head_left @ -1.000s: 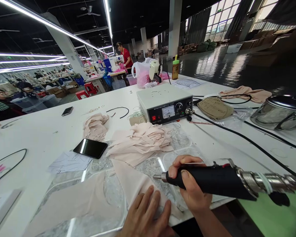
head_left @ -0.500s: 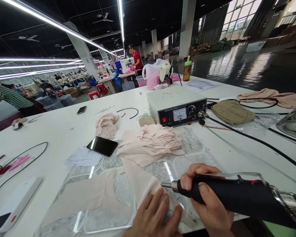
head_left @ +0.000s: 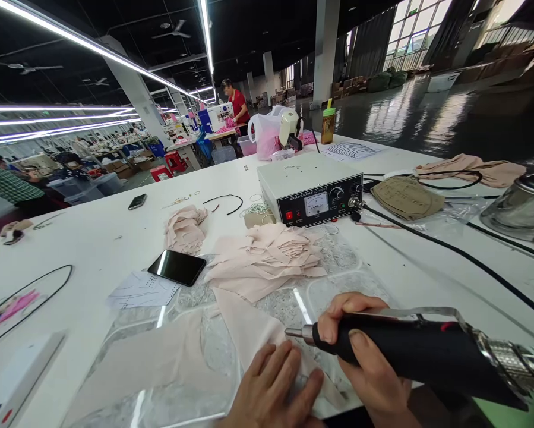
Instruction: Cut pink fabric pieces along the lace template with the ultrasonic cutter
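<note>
My right hand is wrapped round a black ultrasonic welding handpiece. Its slim metal tip points left, right beside the fingertips of my other hand; whether it touches the fabric I cannot tell. My left hand lies with fingers spread on a pale pink fabric piece, pressing it against a clear patterned sheet. To the left a second pale fabric piece is spread flat. Behind my hands rests a loose pile of pale fabric pieces, with a smaller bunch beside it.
A control box with a dial stands behind the pile, its black cable running right. Also on the white table are a phone, brown pattern pieces, a glass jar and a bottle. A person in red works farther back.
The view has turned slightly right, so things sit a little farther left in it. Both hands keep the same pose, and the handpiece tip remains by my left fingertips.
</note>
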The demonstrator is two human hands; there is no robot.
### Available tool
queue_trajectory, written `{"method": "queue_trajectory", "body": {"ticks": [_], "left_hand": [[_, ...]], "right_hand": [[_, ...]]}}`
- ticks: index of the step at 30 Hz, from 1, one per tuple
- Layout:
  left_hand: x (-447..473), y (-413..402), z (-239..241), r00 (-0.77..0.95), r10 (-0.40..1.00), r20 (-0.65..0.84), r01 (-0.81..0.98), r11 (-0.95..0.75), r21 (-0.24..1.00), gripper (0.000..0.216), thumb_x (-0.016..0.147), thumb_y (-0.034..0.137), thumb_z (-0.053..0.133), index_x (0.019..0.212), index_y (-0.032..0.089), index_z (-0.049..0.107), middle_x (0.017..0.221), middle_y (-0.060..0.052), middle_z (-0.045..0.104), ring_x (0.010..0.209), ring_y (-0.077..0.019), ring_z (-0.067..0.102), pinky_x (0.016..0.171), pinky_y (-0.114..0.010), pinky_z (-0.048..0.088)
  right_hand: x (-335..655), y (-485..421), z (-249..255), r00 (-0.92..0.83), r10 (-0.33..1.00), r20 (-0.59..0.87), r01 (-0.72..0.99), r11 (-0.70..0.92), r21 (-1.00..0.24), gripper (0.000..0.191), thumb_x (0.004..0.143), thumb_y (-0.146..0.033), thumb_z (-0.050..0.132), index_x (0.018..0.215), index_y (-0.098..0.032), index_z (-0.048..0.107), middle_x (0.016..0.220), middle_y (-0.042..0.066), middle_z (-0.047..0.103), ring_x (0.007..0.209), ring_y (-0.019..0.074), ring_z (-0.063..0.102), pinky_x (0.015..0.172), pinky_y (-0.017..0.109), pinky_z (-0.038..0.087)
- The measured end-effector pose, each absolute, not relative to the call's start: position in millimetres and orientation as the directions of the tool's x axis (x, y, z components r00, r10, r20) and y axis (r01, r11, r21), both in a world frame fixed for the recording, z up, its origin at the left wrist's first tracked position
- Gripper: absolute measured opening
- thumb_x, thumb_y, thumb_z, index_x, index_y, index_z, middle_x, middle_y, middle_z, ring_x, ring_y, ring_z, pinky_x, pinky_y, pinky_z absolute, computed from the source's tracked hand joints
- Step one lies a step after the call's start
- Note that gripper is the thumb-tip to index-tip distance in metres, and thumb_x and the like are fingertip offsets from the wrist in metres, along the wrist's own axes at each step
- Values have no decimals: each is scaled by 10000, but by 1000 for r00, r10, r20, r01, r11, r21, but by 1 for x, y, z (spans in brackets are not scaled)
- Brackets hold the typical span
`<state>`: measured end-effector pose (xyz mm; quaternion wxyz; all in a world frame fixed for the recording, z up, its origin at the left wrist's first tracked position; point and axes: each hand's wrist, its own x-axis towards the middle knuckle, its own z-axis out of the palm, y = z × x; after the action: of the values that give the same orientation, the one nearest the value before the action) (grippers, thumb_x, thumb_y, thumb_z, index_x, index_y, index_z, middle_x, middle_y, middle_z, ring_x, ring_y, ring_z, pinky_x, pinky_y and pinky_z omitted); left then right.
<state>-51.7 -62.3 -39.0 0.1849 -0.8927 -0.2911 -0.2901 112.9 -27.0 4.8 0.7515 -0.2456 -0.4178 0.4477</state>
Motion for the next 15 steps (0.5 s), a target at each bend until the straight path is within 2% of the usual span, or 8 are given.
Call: {"method": "queue_trajectory", "body": {"ticks": [8,15], "left_hand": [[-59,-61,-32,741,398,540,598,-757,-262,503,967,587,390,1250,232,608,1129,-103,653,1142,-254,595,990,-373,454],[-55,-64,-39,656,415,630,641,-748,-175,424,991,524,391,1177,245,650,1008,-87,662,972,-227,635,953,-384,441]], "right_hand": [[111,-21,-2,200,853,483,-422,519,-743,99,891,-313,540,971,-258,517,829,-10,529,578,117,558,577,313,486],[112,-22,-4,196,873,446,-441,485,-755,104,883,-332,555,960,-273,519,835,-21,531,588,119,552,577,312,478]]}}
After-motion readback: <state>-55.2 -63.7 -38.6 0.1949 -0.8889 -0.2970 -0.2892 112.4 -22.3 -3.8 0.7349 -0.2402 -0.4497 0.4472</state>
